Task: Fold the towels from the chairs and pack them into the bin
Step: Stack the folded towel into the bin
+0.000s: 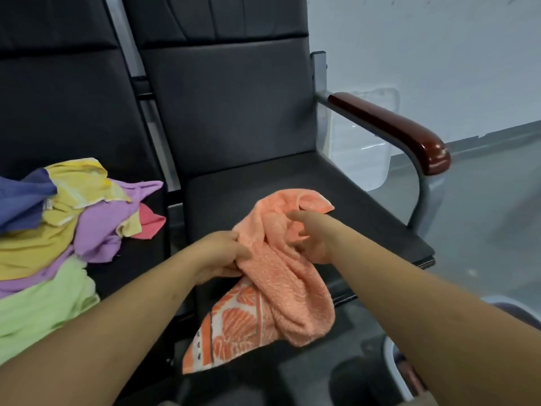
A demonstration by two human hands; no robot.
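Note:
An orange towel (pixel 275 276) with a white-and-orange patterned end lies crumpled on the seat of the right black chair (pixel 234 118) and hangs over its front edge. My left hand (pixel 219 253) grips the towel's left side. My right hand (pixel 310 235) has its fingers curled into the folds near the towel's upper part. A pile of towels (pixel 58 230) in blue, yellow, purple, pink and light green covers the seat of the left chair. A light grey bin (pixel 398 373) shows at the lower right, mostly hidden behind my right forearm.
The right chair has a dark red wooden armrest (pixel 392 127) on a grey metal frame. A clear plastic container (pixel 363 142) stands behind that armrest against the white wall. Grey floor lies to the right of the chairs.

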